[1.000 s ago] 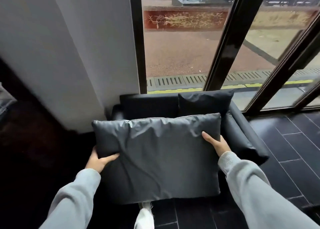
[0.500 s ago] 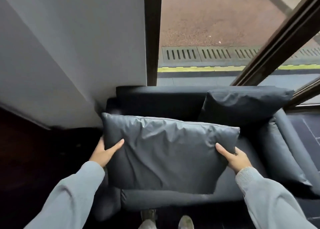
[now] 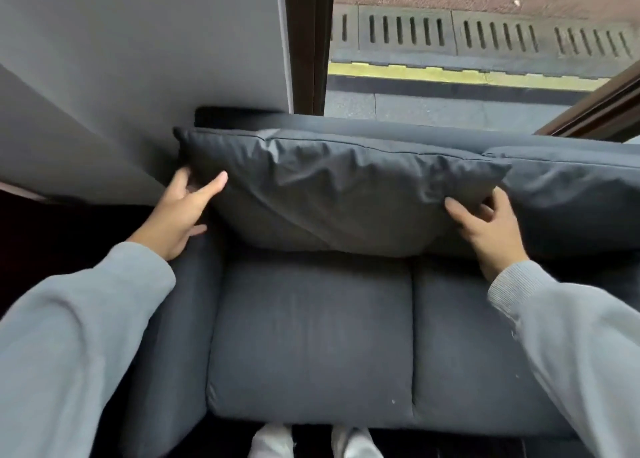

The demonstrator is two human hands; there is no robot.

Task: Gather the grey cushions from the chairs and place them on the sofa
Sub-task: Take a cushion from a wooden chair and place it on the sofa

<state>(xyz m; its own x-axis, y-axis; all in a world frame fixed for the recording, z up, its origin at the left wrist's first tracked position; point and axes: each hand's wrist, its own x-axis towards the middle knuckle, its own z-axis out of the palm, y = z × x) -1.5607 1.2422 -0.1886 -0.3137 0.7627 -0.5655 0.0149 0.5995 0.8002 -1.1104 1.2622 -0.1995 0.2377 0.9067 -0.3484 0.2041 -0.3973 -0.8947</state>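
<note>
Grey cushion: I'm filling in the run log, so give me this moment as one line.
phase: placing | grey cushion: against sofa backrest | left hand, right hand: gripping its ends | second cushion: alongside

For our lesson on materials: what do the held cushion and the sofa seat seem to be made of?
Cushion: smooth grey fabric with a slight sheen, perhaps a coated or tightly woven synthetic; it shows sharp creases and soft highlights.
Sofa seat: matte dark grey woven upholstery, probably over foam; its surface is dull and plump, with a seam.
</note>
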